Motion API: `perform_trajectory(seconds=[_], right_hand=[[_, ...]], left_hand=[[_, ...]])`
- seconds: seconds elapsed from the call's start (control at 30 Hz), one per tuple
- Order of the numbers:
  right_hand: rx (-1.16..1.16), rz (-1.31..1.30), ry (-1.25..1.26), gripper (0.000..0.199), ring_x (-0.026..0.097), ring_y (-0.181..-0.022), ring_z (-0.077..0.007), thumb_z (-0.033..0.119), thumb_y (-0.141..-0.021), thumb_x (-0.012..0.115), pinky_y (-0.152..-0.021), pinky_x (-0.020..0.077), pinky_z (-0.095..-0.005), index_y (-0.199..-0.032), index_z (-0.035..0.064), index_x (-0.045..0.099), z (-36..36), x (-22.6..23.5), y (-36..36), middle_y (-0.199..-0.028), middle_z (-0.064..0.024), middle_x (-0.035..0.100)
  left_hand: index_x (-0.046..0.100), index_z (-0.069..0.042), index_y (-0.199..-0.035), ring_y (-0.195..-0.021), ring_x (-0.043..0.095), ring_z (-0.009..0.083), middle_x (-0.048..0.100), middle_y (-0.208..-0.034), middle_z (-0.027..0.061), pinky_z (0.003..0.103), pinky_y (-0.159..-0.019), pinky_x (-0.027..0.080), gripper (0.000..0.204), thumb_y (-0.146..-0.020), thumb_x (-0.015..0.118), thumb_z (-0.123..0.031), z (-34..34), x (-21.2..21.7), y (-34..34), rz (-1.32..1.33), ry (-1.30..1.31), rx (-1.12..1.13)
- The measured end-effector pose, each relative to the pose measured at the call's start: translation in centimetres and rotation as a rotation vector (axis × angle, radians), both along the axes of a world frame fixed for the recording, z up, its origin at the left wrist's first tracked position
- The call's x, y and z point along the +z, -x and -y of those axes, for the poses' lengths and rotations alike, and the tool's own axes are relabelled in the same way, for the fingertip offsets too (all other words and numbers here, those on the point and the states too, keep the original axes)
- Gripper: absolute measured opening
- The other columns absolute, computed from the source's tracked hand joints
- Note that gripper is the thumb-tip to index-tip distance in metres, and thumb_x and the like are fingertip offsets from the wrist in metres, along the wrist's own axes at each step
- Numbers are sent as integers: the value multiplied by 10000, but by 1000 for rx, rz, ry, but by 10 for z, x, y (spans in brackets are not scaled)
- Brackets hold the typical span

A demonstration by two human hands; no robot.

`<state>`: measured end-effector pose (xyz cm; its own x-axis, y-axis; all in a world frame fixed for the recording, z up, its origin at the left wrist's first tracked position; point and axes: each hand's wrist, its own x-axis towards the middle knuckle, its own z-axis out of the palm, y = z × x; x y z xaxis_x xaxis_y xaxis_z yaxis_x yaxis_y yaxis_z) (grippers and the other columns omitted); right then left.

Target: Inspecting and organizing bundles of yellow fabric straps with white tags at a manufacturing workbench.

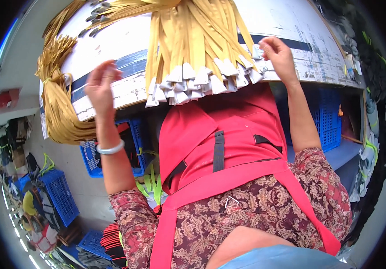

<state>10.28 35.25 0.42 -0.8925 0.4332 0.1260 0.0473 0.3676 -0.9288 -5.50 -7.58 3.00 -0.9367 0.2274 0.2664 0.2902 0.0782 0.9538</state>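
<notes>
Many yellow straps lie in a fanned bundle across the white worktable, their white end pieces crowded at its near edge. My right hand is at the bundle's right side, fingers curled in a pinch at the white end of one strap that angles away from the rest. To the left of the bundle, my left hand is raised over the table edge, slightly blurred. Its fingers are bent and apart, with nothing visible in them. A pale bangle circles my left wrist.
Another thick bundle of yellow straps hangs over the table's left end. Blue crates stand under the table, one at the left and one at the right. A further blue crate sits on the floor at left.
</notes>
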Motion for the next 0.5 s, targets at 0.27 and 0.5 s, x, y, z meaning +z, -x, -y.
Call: perform_trajectory(seconds=[0.27, 0.5], right_hand=[[109, 167, -434, 152, 636, -776, -159, 149, -898, 670, -731, 496, -291, -968, 14, 683, 15, 12, -5, -863, -76, 679], [253, 550, -558, 244, 677, -930, -290, 299, -852, 688, -813, 507, -402, -951, 79, 719, -7, -1, -21, -944, -142, 716]], left_hand=[[673, 20, -1006, -783, 648, 146, 644, -906, 76, 253, -720, 503, 142, -891, 597, 53, -89, -23, -66, 38, 244, -337], [683, 15, -1029, -810, 668, 141, 658, -917, 65, 255, -751, 525, 133, -941, 590, -20, -96, -12, -78, -38, 374, -443]])
